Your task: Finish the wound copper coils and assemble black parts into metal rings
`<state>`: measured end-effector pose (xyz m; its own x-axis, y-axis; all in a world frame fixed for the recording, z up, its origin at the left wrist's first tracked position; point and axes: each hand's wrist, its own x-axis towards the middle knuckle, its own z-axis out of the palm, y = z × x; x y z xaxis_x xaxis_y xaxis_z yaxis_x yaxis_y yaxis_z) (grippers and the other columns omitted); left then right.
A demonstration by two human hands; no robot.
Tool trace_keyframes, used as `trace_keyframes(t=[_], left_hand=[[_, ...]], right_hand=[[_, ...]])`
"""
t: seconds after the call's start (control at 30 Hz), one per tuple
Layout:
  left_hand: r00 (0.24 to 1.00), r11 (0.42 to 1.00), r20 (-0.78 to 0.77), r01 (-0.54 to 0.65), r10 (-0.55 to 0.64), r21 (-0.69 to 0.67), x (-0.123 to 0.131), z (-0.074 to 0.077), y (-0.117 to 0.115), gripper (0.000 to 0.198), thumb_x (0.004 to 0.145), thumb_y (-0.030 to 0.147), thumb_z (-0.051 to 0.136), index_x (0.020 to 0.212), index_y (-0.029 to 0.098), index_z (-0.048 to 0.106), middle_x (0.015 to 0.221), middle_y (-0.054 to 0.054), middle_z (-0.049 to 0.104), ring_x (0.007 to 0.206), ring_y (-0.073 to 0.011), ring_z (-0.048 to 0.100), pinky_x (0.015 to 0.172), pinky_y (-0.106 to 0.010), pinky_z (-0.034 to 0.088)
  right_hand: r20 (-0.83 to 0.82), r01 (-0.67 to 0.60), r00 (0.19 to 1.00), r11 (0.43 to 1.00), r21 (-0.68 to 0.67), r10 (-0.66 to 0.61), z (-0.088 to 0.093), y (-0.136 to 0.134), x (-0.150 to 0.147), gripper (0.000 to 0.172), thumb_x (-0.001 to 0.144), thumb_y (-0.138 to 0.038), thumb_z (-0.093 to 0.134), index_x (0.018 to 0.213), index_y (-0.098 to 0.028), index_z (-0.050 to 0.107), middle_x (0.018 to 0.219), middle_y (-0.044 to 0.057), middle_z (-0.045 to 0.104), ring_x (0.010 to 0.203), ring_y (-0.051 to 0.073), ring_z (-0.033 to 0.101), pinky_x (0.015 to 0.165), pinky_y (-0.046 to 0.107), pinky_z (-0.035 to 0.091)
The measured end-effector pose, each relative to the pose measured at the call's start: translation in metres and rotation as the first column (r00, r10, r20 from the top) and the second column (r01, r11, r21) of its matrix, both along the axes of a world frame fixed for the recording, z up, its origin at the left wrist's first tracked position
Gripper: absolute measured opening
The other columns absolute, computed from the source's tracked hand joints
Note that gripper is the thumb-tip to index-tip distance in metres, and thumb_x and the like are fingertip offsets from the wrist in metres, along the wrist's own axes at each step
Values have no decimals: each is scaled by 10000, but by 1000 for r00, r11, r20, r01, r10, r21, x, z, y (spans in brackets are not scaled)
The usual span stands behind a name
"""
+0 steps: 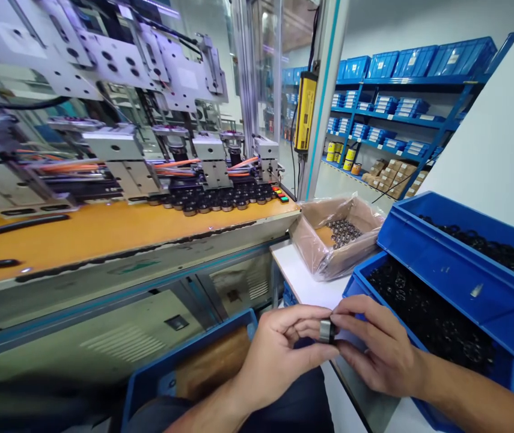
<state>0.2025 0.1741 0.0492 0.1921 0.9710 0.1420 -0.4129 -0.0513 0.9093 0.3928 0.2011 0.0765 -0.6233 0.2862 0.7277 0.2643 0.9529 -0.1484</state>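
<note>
A small silver-and-black cylindrical part [326, 331] is held between both hands, above my lap. My left hand [279, 352] has its thumb and fingers closed around the silver side. From the right, my right hand [376, 346] pinches the black side with thumb and fingertips. The part's far face is hidden by the fingers. Just beyond my right hand lies a blue bin [365, 276] full of black ring-shaped pieces [419, 307].
Another blue bin [446, 258] of black pieces rests over the first. A plastic-lined carton [315, 252] holds small metal rings [344, 231]. On the orange bench [148, 231], several black round parts [211, 201] stand before a machine [121, 156]. A blue crate [148, 373] sits below.
</note>
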Motion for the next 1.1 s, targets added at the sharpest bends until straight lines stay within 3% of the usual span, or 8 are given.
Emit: trace_keyframes(t=[0.23,0.63,0.77,1.1], left_hand=[[998,1000,62,10,-10,2,0,-1,2,389,579,32,846,928,183,759,787,-9,780,714,-93,706,689,-135,551],[985,995,145,96,-96,10,0,-2,4,351,611,70,851,928,188,758,800,-20,785,734,-122,729,708,-173,582],[991,997,108,71,-74,34,0,-1,4,357,613,62,846,935,186,758,820,-24,787,750,-117,727,708,-156,570],[1000,997,24,7,-9,72,-1,0,2,359,587,58,850,910,196,774,752,-2,774,677,-81,697,660,-109,542]], right_hand=[[22,5,1000,1000,22,-6,0,2,-1,299,870,-57,575,1169,-73,575,1030,143,613,976,170,608,781,272,563],[37,22,999,996,81,-25,2,5,-2,289,909,-133,563,1188,-56,567,996,158,623,935,185,617,733,288,574],[42,29,999,997,71,-32,1,4,-2,250,886,-65,561,1133,-52,592,1045,161,610,979,172,610,778,265,563],[8,25,1000,995,101,-26,3,2,-3,221,898,-93,569,1114,-54,599,1007,151,622,945,158,612,765,258,568]])
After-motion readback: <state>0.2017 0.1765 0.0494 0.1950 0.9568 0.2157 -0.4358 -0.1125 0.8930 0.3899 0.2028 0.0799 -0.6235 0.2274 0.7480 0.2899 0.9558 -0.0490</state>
